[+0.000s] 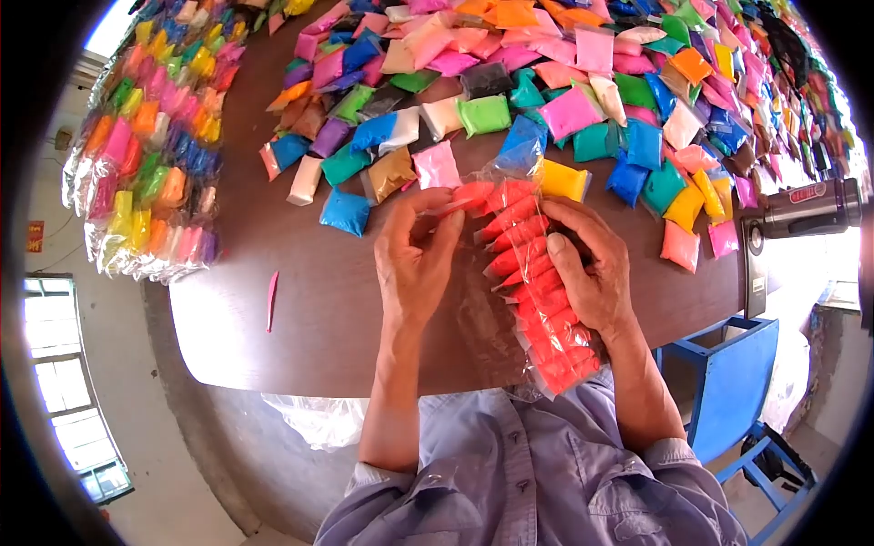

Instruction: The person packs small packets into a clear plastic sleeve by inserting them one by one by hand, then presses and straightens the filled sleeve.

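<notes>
A clear plastic bag (pixel 537 300) holds a row of red packets stacked one over another, and it hangs from the table edge area down to the shirt front. My left hand (pixel 419 246) pinches a red packet (pixel 472 195) at the bag's upper end, thumb and fingers closed on it. My right hand (pixel 587 259) grips the bag's right side, with the thumb lying over the plastic. Just beyond the hands lie a pink packet (pixel 437 166), a blue packet (pixel 522 144) and a yellow packet (pixel 564 180).
Many loose coloured packets (pixel 482 116) cover the far part of the brown table (pixel 364 309). Filled bags (pixel 150 173) are piled at the left. A pink strip (pixel 272 302) lies left of my hands. At the right are a metal flask (pixel 810 207) and a blue stool (pixel 733 382).
</notes>
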`<action>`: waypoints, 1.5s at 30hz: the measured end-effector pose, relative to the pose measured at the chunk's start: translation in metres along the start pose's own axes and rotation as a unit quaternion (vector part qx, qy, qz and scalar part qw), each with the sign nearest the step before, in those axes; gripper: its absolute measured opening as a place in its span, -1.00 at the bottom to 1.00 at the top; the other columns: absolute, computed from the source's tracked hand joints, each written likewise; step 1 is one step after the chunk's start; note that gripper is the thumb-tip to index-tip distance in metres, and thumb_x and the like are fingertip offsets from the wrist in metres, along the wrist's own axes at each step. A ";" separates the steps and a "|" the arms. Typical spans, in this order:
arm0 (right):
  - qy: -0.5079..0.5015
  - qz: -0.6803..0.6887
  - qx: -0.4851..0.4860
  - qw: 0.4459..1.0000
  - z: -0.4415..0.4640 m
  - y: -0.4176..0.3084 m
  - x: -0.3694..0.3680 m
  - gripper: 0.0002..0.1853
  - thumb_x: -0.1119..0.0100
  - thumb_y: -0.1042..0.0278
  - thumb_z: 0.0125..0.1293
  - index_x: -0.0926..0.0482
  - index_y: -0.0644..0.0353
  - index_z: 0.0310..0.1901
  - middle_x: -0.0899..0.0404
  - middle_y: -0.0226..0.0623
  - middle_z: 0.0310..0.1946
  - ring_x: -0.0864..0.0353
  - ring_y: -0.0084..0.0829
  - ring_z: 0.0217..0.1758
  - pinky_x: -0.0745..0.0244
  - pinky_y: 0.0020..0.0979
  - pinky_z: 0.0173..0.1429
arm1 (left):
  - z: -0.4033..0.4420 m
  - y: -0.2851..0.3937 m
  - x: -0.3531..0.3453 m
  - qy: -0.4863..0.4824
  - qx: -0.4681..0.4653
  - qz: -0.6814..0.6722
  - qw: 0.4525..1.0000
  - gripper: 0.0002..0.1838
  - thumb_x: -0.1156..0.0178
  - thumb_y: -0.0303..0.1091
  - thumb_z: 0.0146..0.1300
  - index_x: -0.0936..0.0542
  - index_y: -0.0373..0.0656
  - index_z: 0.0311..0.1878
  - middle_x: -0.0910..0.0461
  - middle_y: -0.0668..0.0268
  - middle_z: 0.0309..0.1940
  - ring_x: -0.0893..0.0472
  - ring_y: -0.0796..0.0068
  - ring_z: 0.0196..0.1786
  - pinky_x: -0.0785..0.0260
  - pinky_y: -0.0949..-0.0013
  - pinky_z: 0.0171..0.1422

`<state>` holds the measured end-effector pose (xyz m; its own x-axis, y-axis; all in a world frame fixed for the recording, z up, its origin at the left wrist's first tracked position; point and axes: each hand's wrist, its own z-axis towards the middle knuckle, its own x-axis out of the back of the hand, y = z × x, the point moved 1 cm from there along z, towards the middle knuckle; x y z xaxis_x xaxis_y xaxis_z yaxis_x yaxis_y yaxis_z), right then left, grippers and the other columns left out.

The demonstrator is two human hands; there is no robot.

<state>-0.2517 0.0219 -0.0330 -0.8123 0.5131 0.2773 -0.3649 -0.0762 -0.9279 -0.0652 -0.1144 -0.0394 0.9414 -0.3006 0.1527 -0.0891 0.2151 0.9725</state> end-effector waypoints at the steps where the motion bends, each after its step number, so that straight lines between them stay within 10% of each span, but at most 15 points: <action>1: 0.004 0.000 0.009 1.000 0.000 0.001 0.000 -0.64 -0.30 0.45 0.51 -0.71 0.32 0.28 -0.74 -0.05 0.25 -0.78 -0.28 0.21 -0.61 -0.37 0.26 | 0.000 0.001 0.000 -0.020 0.017 -0.002 1.000 -0.78 -0.42 -0.58 0.45 -0.71 -0.24 0.11 -0.78 0.28 -0.02 -0.78 0.50 -0.10 -0.65 0.40 -0.05; 10: 0.016 0.000 0.010 1.000 0.000 -0.004 0.002 -0.65 -0.32 0.49 0.50 -0.70 0.33 0.28 -0.75 -0.04 0.24 -0.78 -0.25 0.21 -0.64 -0.33 0.26 | 0.001 0.017 0.001 -0.011 -0.163 0.224 0.961 -0.78 -0.41 -0.65 0.37 -0.74 -0.27 0.04 -0.77 0.12 -0.10 -0.83 0.26 -0.14 -0.68 0.28 -0.04; 23: -0.077 -0.171 0.152 0.970 0.112 0.010 -0.002 -0.73 -0.36 0.38 0.49 -0.77 0.25 0.14 -0.80 -0.03 0.09 -0.79 0.07 0.16 -0.70 -0.13 0.25 | 0.008 0.012 -0.008 -0.063 0.102 0.022 0.993 -0.78 -0.37 -0.63 0.40 -0.77 -0.25 0.07 -0.85 0.11 -0.11 -0.86 0.27 -0.15 -0.67 0.30 -0.02; 29: -0.115 -0.105 0.050 0.987 0.114 0.015 -0.001 -0.88 -0.36 0.45 0.50 -0.76 0.31 -0.04 -0.82 -0.12 -0.20 -0.81 -0.15 -0.22 -0.67 -0.28 -0.13 | 0.021 0.004 -0.010 -0.082 -0.056 0.098 0.990 -0.75 -0.35 -0.62 0.47 -0.76 -0.25 0.15 -0.87 0.22 -0.11 -0.84 0.46 -0.20 -0.65 0.38 -0.12; 31: -0.119 -0.116 0.053 0.985 0.117 0.013 0.000 -0.88 -0.36 0.45 0.51 -0.75 0.31 -0.05 -0.81 -0.11 -0.22 -0.81 -0.15 -0.23 -0.66 -0.27 -0.13 | 0.025 0.009 -0.011 -0.097 -0.055 0.125 0.986 -0.76 -0.37 -0.61 0.39 -0.76 -0.23 0.08 -0.83 0.03 -0.05 -0.85 -0.01 -0.04 -0.69 0.19 0.03; 45: -0.108 -0.148 0.041 0.982 0.115 -0.006 0.000 -0.90 -0.36 0.49 0.50 -0.74 0.30 -0.04 -0.79 -0.06 -0.14 -0.80 -0.05 -0.10 -0.68 -0.19 -0.02 | 0.027 0.007 -0.022 -0.113 -0.096 0.135 0.980 -0.72 -0.35 -0.64 0.40 -0.77 -0.22 0.13 -0.83 0.06 0.03 -0.84 0.00 0.03 -0.70 0.19 0.07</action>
<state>-0.3017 -0.0756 0.0015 -0.7389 0.3310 0.5869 -0.6281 -0.0230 -0.7778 -0.0958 -0.1316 -0.0310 0.7942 -0.4016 0.4561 -0.2418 0.4797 0.8435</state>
